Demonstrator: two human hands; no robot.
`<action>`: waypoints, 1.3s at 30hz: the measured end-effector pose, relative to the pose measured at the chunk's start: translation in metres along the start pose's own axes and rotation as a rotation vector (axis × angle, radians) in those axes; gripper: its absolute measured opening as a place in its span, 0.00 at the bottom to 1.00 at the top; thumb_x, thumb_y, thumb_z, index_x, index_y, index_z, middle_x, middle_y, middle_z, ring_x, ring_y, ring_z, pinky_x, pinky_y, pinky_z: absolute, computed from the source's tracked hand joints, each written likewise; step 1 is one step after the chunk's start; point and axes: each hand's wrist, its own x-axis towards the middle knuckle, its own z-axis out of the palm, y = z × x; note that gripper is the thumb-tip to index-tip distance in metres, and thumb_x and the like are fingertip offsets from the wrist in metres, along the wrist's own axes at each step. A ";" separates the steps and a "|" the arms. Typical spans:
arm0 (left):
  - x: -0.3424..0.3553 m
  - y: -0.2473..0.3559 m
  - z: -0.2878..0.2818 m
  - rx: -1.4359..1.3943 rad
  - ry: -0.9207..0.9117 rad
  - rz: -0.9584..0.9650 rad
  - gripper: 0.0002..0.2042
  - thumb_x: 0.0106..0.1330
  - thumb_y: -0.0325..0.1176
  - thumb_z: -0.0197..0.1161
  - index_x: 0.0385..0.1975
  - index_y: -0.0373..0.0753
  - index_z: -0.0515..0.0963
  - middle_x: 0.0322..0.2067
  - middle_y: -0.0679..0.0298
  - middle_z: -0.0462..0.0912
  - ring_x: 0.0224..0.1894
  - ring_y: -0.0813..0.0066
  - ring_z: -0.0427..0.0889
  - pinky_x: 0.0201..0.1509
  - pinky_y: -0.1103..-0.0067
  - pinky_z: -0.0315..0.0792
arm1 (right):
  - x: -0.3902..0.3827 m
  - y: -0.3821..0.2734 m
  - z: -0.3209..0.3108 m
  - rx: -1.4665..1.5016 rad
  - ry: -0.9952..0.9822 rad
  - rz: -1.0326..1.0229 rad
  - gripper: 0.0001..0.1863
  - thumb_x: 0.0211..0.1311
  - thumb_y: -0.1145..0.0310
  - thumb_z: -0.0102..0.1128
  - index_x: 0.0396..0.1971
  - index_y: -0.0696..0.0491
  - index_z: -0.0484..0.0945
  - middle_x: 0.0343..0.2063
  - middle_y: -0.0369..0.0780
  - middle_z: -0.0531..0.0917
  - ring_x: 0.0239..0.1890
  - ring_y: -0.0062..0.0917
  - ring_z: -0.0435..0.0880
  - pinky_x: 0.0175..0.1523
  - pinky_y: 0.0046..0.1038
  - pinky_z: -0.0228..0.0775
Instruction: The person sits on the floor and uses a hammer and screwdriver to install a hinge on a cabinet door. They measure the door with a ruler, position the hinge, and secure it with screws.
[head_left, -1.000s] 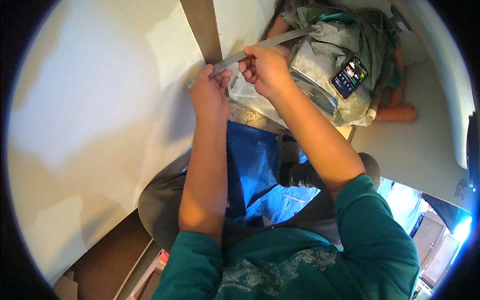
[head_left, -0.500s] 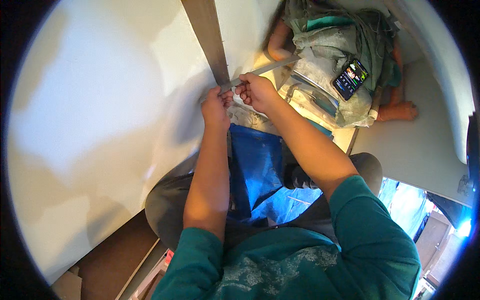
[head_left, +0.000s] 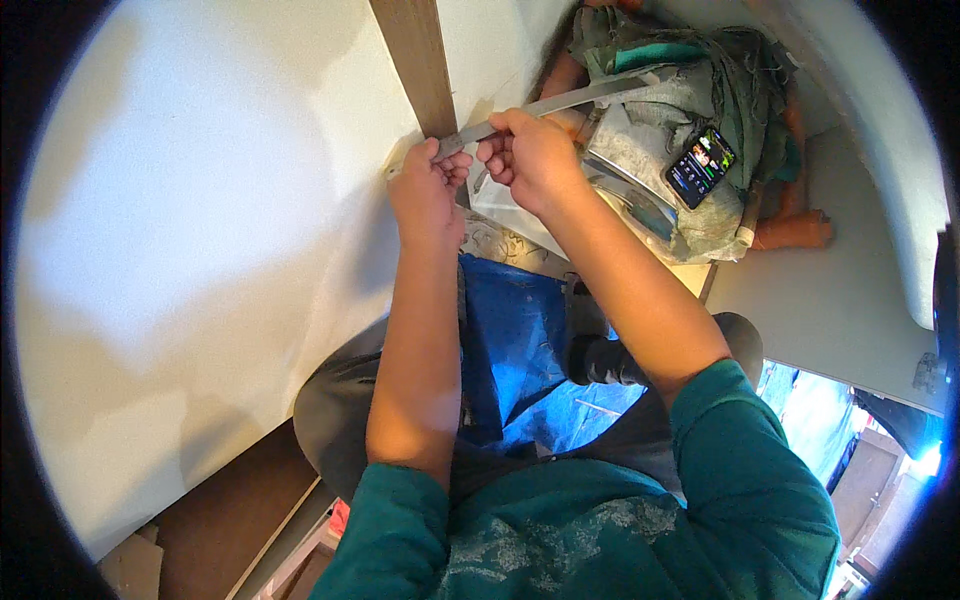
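A long, thin, flat grey strip [head_left: 585,97] runs from my hands out to the far right, its far end above the crumpled cloth. My left hand [head_left: 425,192] is closed on its near end, thumb on top, close by the foot of a brown wooden post [head_left: 415,65]. Just to the right, my right hand [head_left: 535,160] pinches the same strip between thumb and curled fingers. Whether the strip is metal or plastic I cannot tell. The left hand partly hides its near end.
White panels [head_left: 200,200] rise at the left. At the far right, a lit phone [head_left: 700,167] lies on a dusty grey-green cloth [head_left: 640,120], near orange pipe-like parts [head_left: 793,230]. A blue sheet [head_left: 515,330] covers the space between my knees. A grey panel [head_left: 830,270] stands at the right.
Both hands have moved slightly farther away with the strip. More of the strip now shows beyond my right hand, its far end reaching farther over the cloth.
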 end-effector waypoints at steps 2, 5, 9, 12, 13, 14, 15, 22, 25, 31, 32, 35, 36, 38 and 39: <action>-0.009 0.015 0.014 0.013 -0.009 0.024 0.08 0.66 0.34 0.52 0.36 0.35 0.74 0.26 0.59 0.79 0.28 0.71 0.77 0.35 0.77 0.68 | -0.008 -0.012 0.008 0.005 0.015 -0.057 0.10 0.62 0.65 0.50 0.26 0.57 0.73 0.17 0.41 0.77 0.16 0.23 0.69 0.20 0.25 0.58; -0.018 0.035 0.026 0.050 -0.022 0.088 0.09 0.65 0.34 0.53 0.33 0.35 0.75 0.24 0.59 0.79 0.26 0.72 0.76 0.33 0.77 0.68 | -0.021 -0.027 0.021 0.049 0.003 -0.095 0.11 0.62 0.64 0.51 0.26 0.56 0.73 0.17 0.41 0.77 0.16 0.23 0.69 0.21 0.24 0.58; -0.027 0.077 0.062 0.061 -0.109 0.229 0.11 0.64 0.36 0.55 0.30 0.34 0.76 0.21 0.59 0.79 0.23 0.74 0.75 0.30 0.79 0.66 | -0.036 -0.057 0.032 0.062 -0.122 -0.264 0.14 0.63 0.61 0.50 0.24 0.55 0.72 0.15 0.39 0.77 0.17 0.24 0.70 0.23 0.24 0.58; -0.039 0.071 0.060 0.132 -0.061 0.254 0.10 0.63 0.35 0.56 0.29 0.34 0.76 0.20 0.59 0.79 0.22 0.75 0.75 0.29 0.80 0.66 | -0.040 -0.056 0.031 0.034 -0.106 -0.283 0.15 0.64 0.59 0.50 0.23 0.53 0.73 0.14 0.39 0.76 0.15 0.24 0.69 0.24 0.25 0.58; -0.038 0.064 0.056 0.153 -0.049 0.253 0.10 0.63 0.35 0.56 0.28 0.34 0.76 0.20 0.59 0.79 0.21 0.75 0.74 0.29 0.80 0.66 | -0.037 -0.050 0.025 0.032 -0.091 -0.281 0.15 0.64 0.59 0.50 0.23 0.53 0.74 0.14 0.38 0.76 0.15 0.24 0.69 0.24 0.25 0.58; -0.044 0.057 0.049 0.198 -0.058 0.226 0.10 0.63 0.36 0.57 0.27 0.34 0.77 0.19 0.60 0.79 0.22 0.76 0.74 0.29 0.79 0.66 | -0.035 -0.036 0.016 0.081 -0.090 -0.193 0.15 0.64 0.58 0.51 0.24 0.54 0.74 0.13 0.38 0.75 0.14 0.24 0.68 0.23 0.25 0.58; -0.038 0.047 0.043 0.199 -0.028 0.169 0.10 0.63 0.36 0.57 0.26 0.35 0.77 0.19 0.60 0.79 0.22 0.76 0.74 0.29 0.79 0.66 | -0.033 -0.027 0.008 0.078 -0.083 -0.104 0.15 0.64 0.58 0.51 0.24 0.54 0.74 0.14 0.37 0.75 0.15 0.23 0.68 0.23 0.24 0.58; 0.010 -0.029 -0.032 0.204 0.004 -0.130 0.08 0.65 0.36 0.56 0.32 0.37 0.75 0.22 0.63 0.78 0.25 0.75 0.72 0.32 0.79 0.65 | 0.014 0.056 -0.032 0.113 -0.031 0.227 0.13 0.64 0.60 0.53 0.27 0.54 0.74 0.16 0.36 0.75 0.16 0.20 0.69 0.21 0.22 0.59; 0.021 -0.040 -0.043 0.226 -0.018 -0.169 0.08 0.65 0.36 0.56 0.32 0.38 0.75 0.22 0.65 0.78 0.25 0.76 0.72 0.32 0.80 0.65 | 0.033 0.073 -0.035 0.133 0.009 0.228 0.10 0.63 0.64 0.53 0.28 0.54 0.74 0.16 0.37 0.76 0.15 0.19 0.68 0.19 0.22 0.59; 0.028 -0.044 -0.045 0.163 -0.045 -0.125 0.07 0.65 0.35 0.55 0.31 0.38 0.75 0.23 0.65 0.79 0.24 0.76 0.74 0.31 0.79 0.66 | 0.034 0.065 -0.023 0.130 0.047 0.167 0.09 0.62 0.66 0.51 0.27 0.55 0.74 0.15 0.39 0.76 0.13 0.20 0.67 0.18 0.22 0.57; 0.026 -0.041 -0.039 0.157 -0.049 -0.110 0.07 0.65 0.35 0.55 0.31 0.38 0.75 0.23 0.65 0.79 0.24 0.76 0.74 0.31 0.79 0.67 | 0.030 0.060 -0.021 0.136 0.044 0.139 0.09 0.62 0.66 0.51 0.26 0.55 0.74 0.14 0.39 0.76 0.13 0.20 0.67 0.18 0.23 0.57; 0.020 -0.025 -0.019 0.102 -0.056 -0.022 0.07 0.65 0.34 0.55 0.31 0.38 0.75 0.23 0.64 0.79 0.25 0.76 0.76 0.31 0.80 0.67 | 0.015 0.036 -0.009 0.098 0.036 0.073 0.09 0.63 0.65 0.51 0.28 0.54 0.73 0.16 0.39 0.76 0.14 0.21 0.67 0.19 0.23 0.57; 0.015 -0.018 -0.011 0.097 -0.039 -0.005 0.07 0.65 0.34 0.55 0.29 0.37 0.75 0.22 0.64 0.78 0.23 0.76 0.75 0.30 0.80 0.67 | 0.009 0.026 -0.004 0.076 0.032 0.053 0.08 0.63 0.64 0.51 0.30 0.53 0.73 0.17 0.39 0.76 0.15 0.22 0.67 0.19 0.22 0.58; 0.003 0.001 0.010 0.087 -0.012 0.026 0.09 0.64 0.35 0.55 0.26 0.36 0.76 0.19 0.64 0.76 0.21 0.77 0.72 0.27 0.80 0.67 | -0.001 0.009 0.005 0.077 0.032 0.021 0.09 0.63 0.64 0.51 0.28 0.54 0.73 0.17 0.39 0.76 0.15 0.22 0.68 0.19 0.23 0.58; 0.000 0.008 0.016 0.091 -0.021 0.037 0.09 0.64 0.34 0.55 0.26 0.36 0.76 0.19 0.64 0.76 0.21 0.76 0.72 0.27 0.80 0.67 | -0.005 0.001 0.010 0.077 0.030 0.006 0.09 0.62 0.64 0.51 0.28 0.54 0.73 0.17 0.39 0.76 0.15 0.22 0.68 0.19 0.23 0.58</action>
